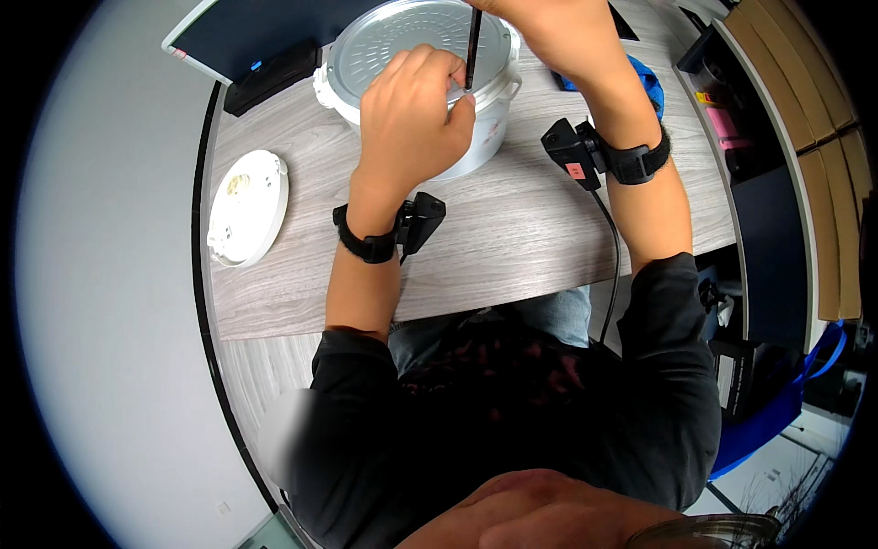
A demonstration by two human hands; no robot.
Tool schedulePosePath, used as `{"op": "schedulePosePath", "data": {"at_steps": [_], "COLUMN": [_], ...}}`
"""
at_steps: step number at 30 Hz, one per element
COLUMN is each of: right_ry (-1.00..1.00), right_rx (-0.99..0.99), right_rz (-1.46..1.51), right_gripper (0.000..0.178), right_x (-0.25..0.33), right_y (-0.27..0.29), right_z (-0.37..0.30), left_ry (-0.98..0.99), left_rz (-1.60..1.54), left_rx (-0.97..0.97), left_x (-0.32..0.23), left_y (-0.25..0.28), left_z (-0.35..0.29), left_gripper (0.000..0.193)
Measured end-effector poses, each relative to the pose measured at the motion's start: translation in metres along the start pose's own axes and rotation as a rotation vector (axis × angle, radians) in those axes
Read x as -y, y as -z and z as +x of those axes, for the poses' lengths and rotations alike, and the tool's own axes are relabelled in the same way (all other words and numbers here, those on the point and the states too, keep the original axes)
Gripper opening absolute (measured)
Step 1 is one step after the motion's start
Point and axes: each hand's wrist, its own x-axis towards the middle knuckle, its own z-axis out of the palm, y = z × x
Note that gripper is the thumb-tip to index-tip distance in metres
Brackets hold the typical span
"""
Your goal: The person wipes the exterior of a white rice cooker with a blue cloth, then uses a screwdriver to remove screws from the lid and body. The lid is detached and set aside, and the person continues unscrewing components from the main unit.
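OK, L hand (402, 119) up against the near rim of the white pot (487, 146), upper centre of frame, slotted metal plate (375, 64) facing up. Slim dark tool (474, 46) stands just R of its fingers, long axis approx. up-down in frame, tip by thumb + index. So L is nearer the tip; R hand (549, 27) is at the upper end, top edge of frame. L fingers curled, thumb apart below the index; whether they're pinching the tip or some tiny part, can't tell. R fingers: cut off, no idea how they're closed (annoying, that's the bit I'd want). Tip-to-rim contact also too small to call. Far L of frame, a round white cover (249, 215) on the desk (512, 229), well apart.
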Motion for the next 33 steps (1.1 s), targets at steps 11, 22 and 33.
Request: {"op": "schedulePosePath", "data": {"at_steps": [11,22,33], "right_ry": [-0.058,-0.052,-0.107], "right_rx": [0.092,0.065,0.044], "right_rz": [-0.058,-0.215,-0.101], "right_gripper": [0.046,0.040,0.044], "right_x": [0.000,0.004,0.008], "right_y": [0.010,0.002,-0.001], "right_z": [0.005,0.004,0.009], "left_ry": [-0.007,-0.006,-0.001], "left_rz": [0.012,0.020,0.019], "left_rx": [-0.005,-0.014,-0.029], "left_x": [-0.001,0.001,0.001], "left_y": [-0.001,-0.001,-0.002], "left_z": [0.001,-0.001,-0.002], "left_gripper": [0.017,0.016,0.016]}}
